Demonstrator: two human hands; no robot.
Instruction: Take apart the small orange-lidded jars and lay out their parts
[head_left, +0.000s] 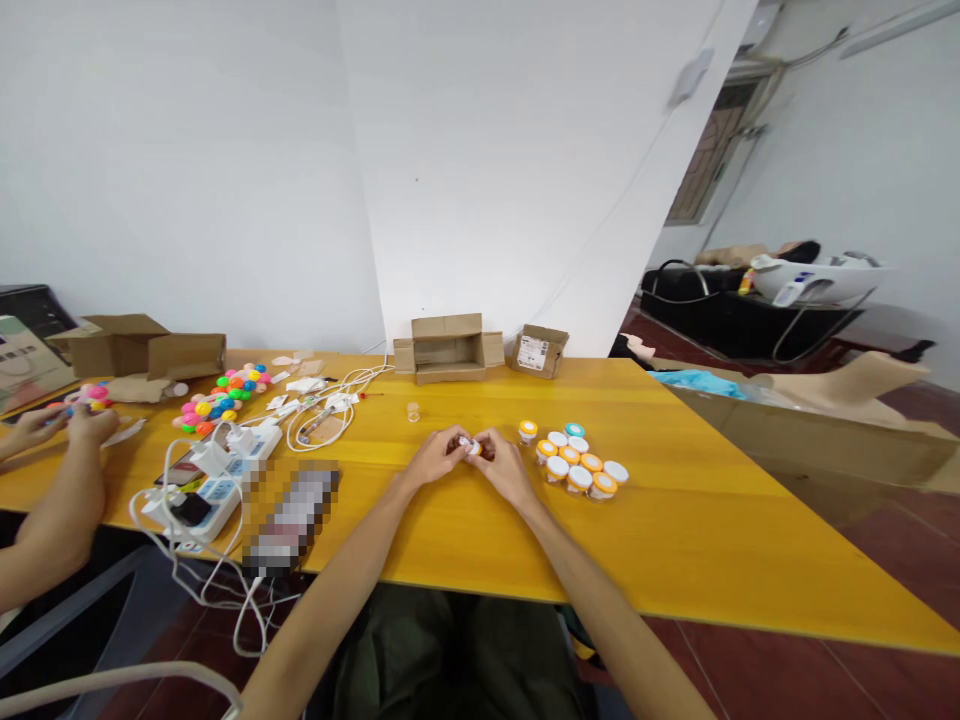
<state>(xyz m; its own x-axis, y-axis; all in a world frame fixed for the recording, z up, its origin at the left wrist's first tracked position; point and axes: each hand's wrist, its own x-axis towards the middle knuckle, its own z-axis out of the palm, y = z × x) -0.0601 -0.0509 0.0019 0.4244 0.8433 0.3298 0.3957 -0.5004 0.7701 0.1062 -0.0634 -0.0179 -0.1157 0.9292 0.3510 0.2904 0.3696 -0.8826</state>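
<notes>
Near the middle of the yellow table (697,540), my left hand (439,457) and my right hand (502,465) meet around a small jar (471,447) with a white and orange top. The fingers of both hands are closed on it and hide most of its body. To the right of my right hand stand several small clear jars (579,478) with white, orange or teal lids, grouped close together. One orange-rimmed jar (527,432) stands slightly apart at the group's upper left. A small clear container (413,412) sits beyond my left hand.
Two cardboard boxes, one open (448,372) and one smaller (551,340), stand by the wall. On the left are a power strip (225,510), white cables (300,445), a blurred-out phone (289,520) and colourful balls (225,400). Another person's hands (86,425) hold colourful pieces at far left.
</notes>
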